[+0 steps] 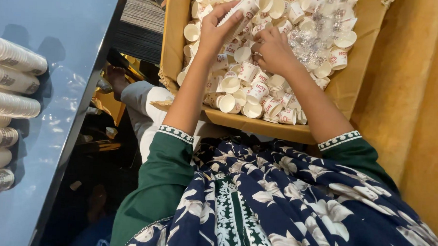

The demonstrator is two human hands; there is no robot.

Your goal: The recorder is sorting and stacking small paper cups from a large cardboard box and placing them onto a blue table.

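two hands work in the cardboard box [359, 69]: left hand [213, 33] grips a nested cup stack [237, 14], right hand [275, 50] seemingly pinches a loose paper cup [242, 54] to add next.

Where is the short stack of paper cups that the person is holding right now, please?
In the head view, the stack of cups is in the left hand, raised over the cardboard box of loose cups, left of the right hand.

White paper cups [239, 85] with red print; tan cardboard box [363, 26]; green sleeves [166, 160], white-trimmed; navy floral cloth [294, 198].
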